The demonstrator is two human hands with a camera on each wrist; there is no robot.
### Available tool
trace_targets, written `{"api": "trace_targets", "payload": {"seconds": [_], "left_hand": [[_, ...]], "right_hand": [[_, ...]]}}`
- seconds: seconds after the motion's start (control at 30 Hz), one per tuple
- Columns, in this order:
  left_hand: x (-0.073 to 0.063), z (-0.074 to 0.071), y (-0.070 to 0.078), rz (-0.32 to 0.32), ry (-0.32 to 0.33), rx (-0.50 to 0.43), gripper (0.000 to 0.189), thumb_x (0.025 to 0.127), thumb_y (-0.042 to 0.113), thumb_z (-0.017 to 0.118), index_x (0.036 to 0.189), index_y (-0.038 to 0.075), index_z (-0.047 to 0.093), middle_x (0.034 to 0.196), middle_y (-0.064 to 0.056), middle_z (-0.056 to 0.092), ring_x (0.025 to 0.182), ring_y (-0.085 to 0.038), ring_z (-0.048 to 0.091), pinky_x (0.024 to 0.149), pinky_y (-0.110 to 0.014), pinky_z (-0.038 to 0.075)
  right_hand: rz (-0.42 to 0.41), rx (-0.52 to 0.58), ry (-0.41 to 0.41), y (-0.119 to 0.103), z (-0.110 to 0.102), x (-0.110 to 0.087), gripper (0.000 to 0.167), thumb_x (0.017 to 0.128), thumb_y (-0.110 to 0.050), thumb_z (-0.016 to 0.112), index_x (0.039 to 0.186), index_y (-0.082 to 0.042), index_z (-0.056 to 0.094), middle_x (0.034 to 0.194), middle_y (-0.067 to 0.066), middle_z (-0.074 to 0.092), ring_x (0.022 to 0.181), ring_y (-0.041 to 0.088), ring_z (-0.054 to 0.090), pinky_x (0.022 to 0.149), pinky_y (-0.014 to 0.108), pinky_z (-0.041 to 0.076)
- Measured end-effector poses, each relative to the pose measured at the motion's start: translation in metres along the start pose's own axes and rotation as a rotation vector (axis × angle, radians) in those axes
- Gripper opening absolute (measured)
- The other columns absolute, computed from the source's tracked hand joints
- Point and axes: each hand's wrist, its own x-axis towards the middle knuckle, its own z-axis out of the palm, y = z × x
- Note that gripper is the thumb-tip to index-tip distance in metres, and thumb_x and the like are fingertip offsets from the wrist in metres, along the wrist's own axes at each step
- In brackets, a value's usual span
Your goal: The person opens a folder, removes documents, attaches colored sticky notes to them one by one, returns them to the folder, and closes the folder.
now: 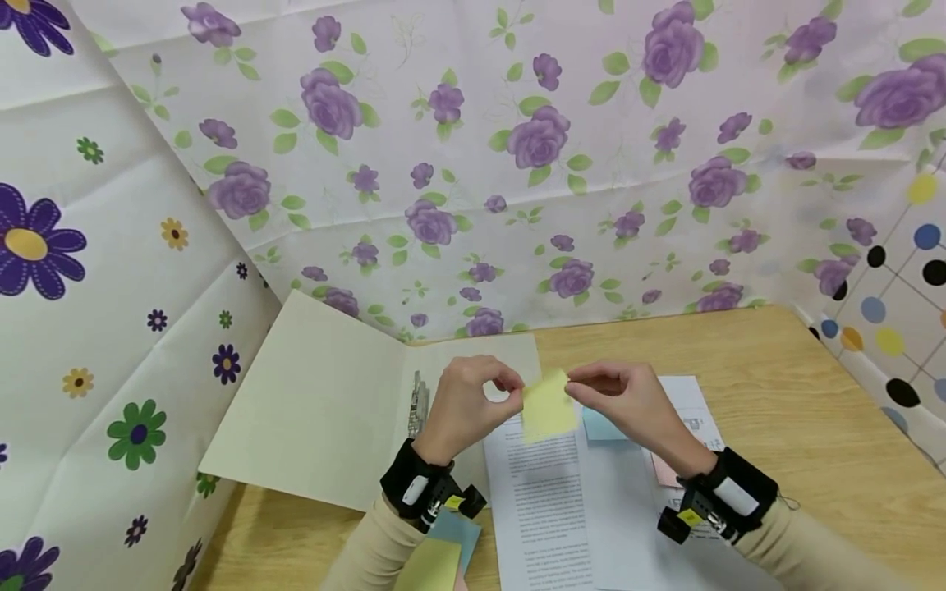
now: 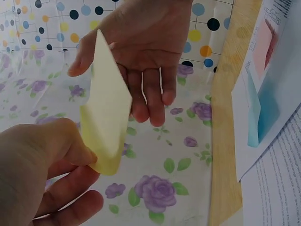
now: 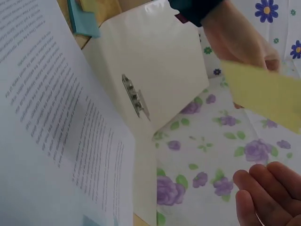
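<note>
A yellow sticky note (image 1: 548, 408) is held up over the printed papers (image 1: 543, 501). My left hand (image 1: 473, 402) pinches its left edge between thumb and index finger; the left wrist view shows the note (image 2: 110, 108) bending up from that grip. At the other edge is my right hand (image 1: 617, 398). In the left wrist view the right hand's (image 2: 150, 52) thumb stands apart and its other fingers hang loosely. The right wrist view shows the right hand's fingers (image 3: 268, 193) relaxed, apart from the note.
An open cream folder (image 1: 310, 402) with a metal clip (image 1: 418, 404) lies at left. A blue sticky note (image 1: 602, 425) and a pink one (image 1: 663, 472) are on papers at right. More yellow and blue notes (image 1: 436, 562) lie near the left forearm. Floral cloth (image 1: 480, 164) backs the wooden table (image 1: 828, 427).
</note>
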Motion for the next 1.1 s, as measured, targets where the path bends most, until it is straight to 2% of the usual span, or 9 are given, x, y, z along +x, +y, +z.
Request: {"api": "trace_targets", "payload": {"seconds": [0.1, 0.3, 0.47, 0.57, 0.77, 0.9, 1.1], "left_hand": [[-0.003, 0.002, -0.002, -0.003, -0.072, -0.024, 0.012, 0.091, 0.0, 0.082, 0.091, 0.012, 0.085, 0.086, -0.003, 0.083, 0.079, -0.018, 0.074, 0.078, -0.025, 0.059], [-0.005, 0.002, 0.002, -0.014, -0.132, -0.017, 0.009, 0.089, 0.004, 0.086, 0.091, 0.013, 0.086, 0.086, -0.001, 0.084, 0.079, -0.017, 0.075, 0.081, -0.026, 0.058], [-0.007, 0.003, 0.001, -0.045, -0.177, -0.008, 0.009, 0.088, 0.004, 0.086, 0.091, 0.013, 0.087, 0.088, -0.001, 0.085, 0.078, -0.017, 0.075, 0.079, -0.021, 0.055], [-0.008, 0.002, 0.0, -0.05, -0.18, -0.004, 0.011, 0.089, 0.003, 0.084, 0.091, 0.013, 0.086, 0.088, -0.002, 0.085, 0.078, -0.017, 0.075, 0.078, -0.02, 0.055], [-0.012, 0.006, -0.005, -0.077, -0.148, 0.034, 0.015, 0.093, -0.001, 0.077, 0.092, 0.012, 0.086, 0.088, -0.003, 0.082, 0.08, -0.02, 0.074, 0.078, -0.024, 0.054], [-0.015, 0.009, -0.008, -0.099, -0.178, 0.059, 0.016, 0.096, 0.0, 0.077, 0.093, 0.012, 0.086, 0.088, -0.003, 0.081, 0.082, -0.018, 0.074, 0.081, -0.026, 0.054], [-0.017, 0.01, -0.009, -0.107, -0.219, 0.078, 0.017, 0.1, 0.001, 0.075, 0.097, 0.012, 0.087, 0.092, -0.003, 0.084, 0.082, -0.017, 0.075, 0.083, -0.026, 0.053]], "right_hand": [[-0.024, -0.057, -0.007, 0.002, -0.003, 0.004, 0.025, 0.103, -0.027, 0.084, 0.122, -0.01, 0.084, 0.113, 0.009, 0.086, 0.095, 0.007, 0.081, 0.087, 0.025, 0.065], [-0.127, -0.123, -0.007, 0.006, 0.002, 0.01, 0.006, 0.102, -0.015, 0.084, 0.102, -0.01, 0.087, 0.098, 0.007, 0.086, 0.081, 0.005, 0.078, 0.075, 0.024, 0.064], [-0.173, -0.161, -0.013, 0.006, 0.005, 0.013, 0.007, 0.103, -0.016, 0.083, 0.099, -0.013, 0.087, 0.093, 0.003, 0.085, 0.076, 0.004, 0.075, 0.071, 0.024, 0.062], [-0.193, -0.2, -0.03, 0.007, 0.006, 0.015, 0.009, 0.105, -0.018, 0.082, 0.097, -0.016, 0.086, 0.089, -0.001, 0.083, 0.074, 0.003, 0.071, 0.069, 0.024, 0.059], [-0.16, -0.227, -0.131, 0.015, 0.009, 0.018, 0.022, 0.109, -0.019, 0.076, 0.087, -0.021, 0.08, 0.082, 0.004, 0.078, 0.066, 0.005, 0.065, 0.062, 0.025, 0.051], [-0.113, -0.248, -0.164, 0.023, 0.012, 0.019, 0.03, 0.11, -0.022, 0.074, 0.081, -0.015, 0.078, 0.076, 0.006, 0.074, 0.061, 0.009, 0.063, 0.059, 0.025, 0.045], [-0.131, -0.328, -0.149, 0.029, 0.016, 0.021, 0.018, 0.108, -0.025, 0.077, 0.092, -0.019, 0.081, 0.078, -0.004, 0.073, 0.063, 0.005, 0.057, 0.06, 0.024, 0.045]]}}
